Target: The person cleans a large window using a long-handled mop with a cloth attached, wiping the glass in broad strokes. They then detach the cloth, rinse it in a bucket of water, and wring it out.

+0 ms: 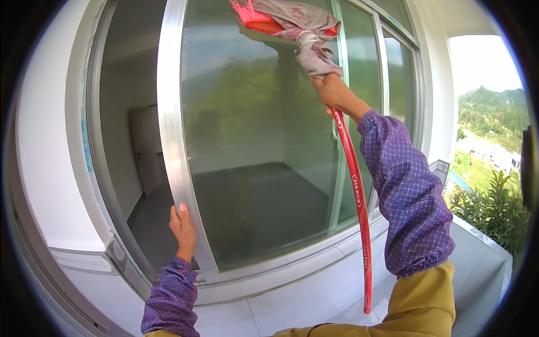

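A broom with a red handle (358, 185) and pinkish-red bristles (252, 17) is raised against the upper part of a window pane (252, 129). A stained greyish-pink cloth (314, 48) is wrapped and twisted around its head. Just below the cloth, my right hand (335, 94) is closed around the handle, and the rest of the handle hangs down along my right forearm. Low on the left, my left hand (183, 227) grips the edge of the silver sliding window frame (173, 112), its fingers partly hidden behind the edge.
Left of the frame the window is open, showing a room with a door (147, 149). A tiled sill (281, 300) runs below the glass. Further window panels (396, 76) stand to the right. Green shrubs (494, 205) grow past a low wall (477, 269).
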The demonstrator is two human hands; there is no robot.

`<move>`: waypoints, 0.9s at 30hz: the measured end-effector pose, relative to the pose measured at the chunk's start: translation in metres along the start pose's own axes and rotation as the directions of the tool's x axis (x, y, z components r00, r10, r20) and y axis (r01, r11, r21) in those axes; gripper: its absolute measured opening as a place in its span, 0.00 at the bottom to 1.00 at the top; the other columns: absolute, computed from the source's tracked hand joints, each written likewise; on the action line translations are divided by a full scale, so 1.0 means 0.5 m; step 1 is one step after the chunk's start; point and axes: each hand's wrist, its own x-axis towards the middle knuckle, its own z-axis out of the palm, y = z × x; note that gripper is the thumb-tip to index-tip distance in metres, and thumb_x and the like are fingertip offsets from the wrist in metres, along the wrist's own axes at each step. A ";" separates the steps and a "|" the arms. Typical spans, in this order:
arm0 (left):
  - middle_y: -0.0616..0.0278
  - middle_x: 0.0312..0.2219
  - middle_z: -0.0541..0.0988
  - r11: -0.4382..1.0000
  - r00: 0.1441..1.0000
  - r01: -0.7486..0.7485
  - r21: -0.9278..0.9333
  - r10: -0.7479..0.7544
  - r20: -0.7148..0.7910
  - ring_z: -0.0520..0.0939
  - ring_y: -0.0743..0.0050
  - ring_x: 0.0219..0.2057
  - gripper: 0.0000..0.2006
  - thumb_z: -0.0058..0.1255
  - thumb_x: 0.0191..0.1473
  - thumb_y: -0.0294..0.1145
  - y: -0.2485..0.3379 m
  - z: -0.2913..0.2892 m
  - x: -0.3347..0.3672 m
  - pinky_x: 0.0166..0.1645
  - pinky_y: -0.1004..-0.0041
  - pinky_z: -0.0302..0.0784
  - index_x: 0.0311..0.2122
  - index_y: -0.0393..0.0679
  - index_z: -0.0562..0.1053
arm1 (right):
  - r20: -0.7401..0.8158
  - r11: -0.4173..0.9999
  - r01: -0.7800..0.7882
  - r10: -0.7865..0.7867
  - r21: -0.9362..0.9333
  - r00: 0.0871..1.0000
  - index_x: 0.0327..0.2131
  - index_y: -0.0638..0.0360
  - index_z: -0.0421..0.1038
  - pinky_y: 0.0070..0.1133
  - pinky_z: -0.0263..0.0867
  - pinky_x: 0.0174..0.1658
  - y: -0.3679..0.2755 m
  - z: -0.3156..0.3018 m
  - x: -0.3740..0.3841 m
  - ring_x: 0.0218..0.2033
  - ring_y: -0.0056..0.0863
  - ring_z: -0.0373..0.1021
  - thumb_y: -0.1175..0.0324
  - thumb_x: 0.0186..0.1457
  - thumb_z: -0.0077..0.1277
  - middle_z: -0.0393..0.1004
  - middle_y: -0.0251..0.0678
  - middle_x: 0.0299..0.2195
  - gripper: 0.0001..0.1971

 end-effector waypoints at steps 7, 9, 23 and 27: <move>0.67 0.17 0.62 0.999 1.000 -0.012 0.031 0.012 -0.026 0.60 0.81 0.21 0.21 0.44 0.64 0.48 0.015 -0.015 0.016 0.25 0.72 0.59 0.30 0.37 0.66 | 0.275 0.866 0.077 0.071 -0.494 0.959 0.45 0.54 0.72 0.42 0.68 0.43 0.284 0.106 -0.430 0.40 0.55 0.71 0.56 0.58 0.47 0.76 0.51 0.38 0.17; 0.66 0.17 0.62 0.999 0.999 -0.023 0.049 0.024 -0.024 0.61 0.80 0.21 0.21 0.44 0.64 0.47 0.014 -0.014 0.020 0.25 0.71 0.59 0.30 0.37 0.66 | 0.264 0.869 0.049 0.095 -0.492 0.960 0.45 0.54 0.73 0.41 0.68 0.43 0.310 0.119 -0.508 0.40 0.54 0.71 0.56 0.57 0.47 0.76 0.51 0.38 0.16; 0.57 0.22 0.75 0.998 0.998 0.055 0.035 -0.055 0.021 0.76 0.66 0.24 0.20 0.46 0.62 0.49 0.013 -0.001 0.007 0.33 0.67 0.71 0.36 0.37 0.71 | -0.167 0.999 0.014 -0.019 -0.032 0.986 0.33 0.73 0.66 0.29 0.60 0.10 -0.148 0.013 0.074 0.07 0.34 0.64 0.56 0.60 0.44 0.69 0.43 0.17 0.22; 0.57 0.23 0.76 0.997 0.996 0.075 -0.020 -0.074 0.048 0.77 0.65 0.25 0.19 0.46 0.62 0.47 0.044 0.020 -0.009 0.34 0.67 0.71 0.36 0.36 0.71 | -0.046 0.754 0.361 -0.458 -0.548 0.888 0.32 0.70 0.71 0.26 0.67 0.15 -0.296 -0.004 0.244 0.12 0.32 0.70 0.75 0.56 0.42 0.73 0.41 0.17 0.08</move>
